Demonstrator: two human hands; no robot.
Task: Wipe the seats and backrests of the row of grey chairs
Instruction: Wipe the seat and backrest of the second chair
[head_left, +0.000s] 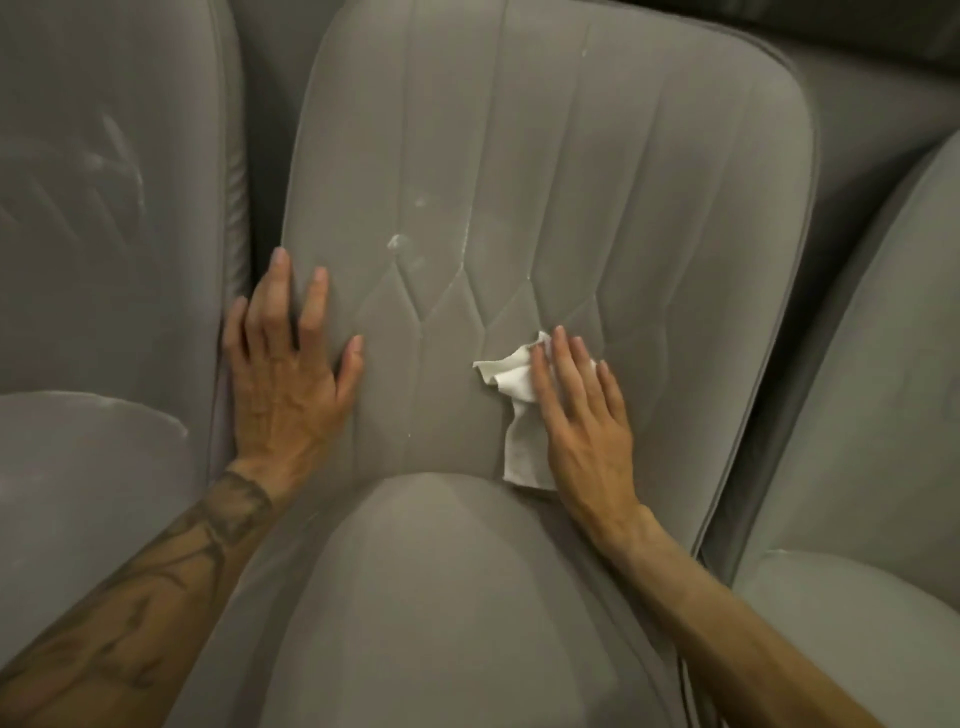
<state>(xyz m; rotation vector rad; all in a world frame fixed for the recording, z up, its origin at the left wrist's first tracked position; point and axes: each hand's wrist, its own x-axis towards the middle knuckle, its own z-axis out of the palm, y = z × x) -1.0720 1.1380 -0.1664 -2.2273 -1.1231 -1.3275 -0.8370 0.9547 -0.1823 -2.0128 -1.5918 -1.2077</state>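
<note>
My right hand (582, 415) lies flat, fingers (563, 358) stretched out and not clenched, pressing a white cloth (514, 415) against the lower part of the middle chair's backrest (545, 171). The cloth is crumpled; much of it is hidden under my palm, so I cannot make out its full shape. What shows sticks out to the left of the fingers and runs down toward the crease where the backrest meets the seat (457, 597).

My left hand (285, 374) is spread open and empty, its palm on the left edge of the same backrest, fingers pointing upward, with the outer ones over the gap beside the neighbouring chair. It sits apart from the cloth, with stitched panels between them.

Above the cloth I see pale smudges (400, 241) and whitish lines along the seams. The left chair (104, 182) also shows faint streaks, blurred. The right chair (883, 364) is cut off by the frame edge. Both forearms run out of the bottom of the view.
</note>
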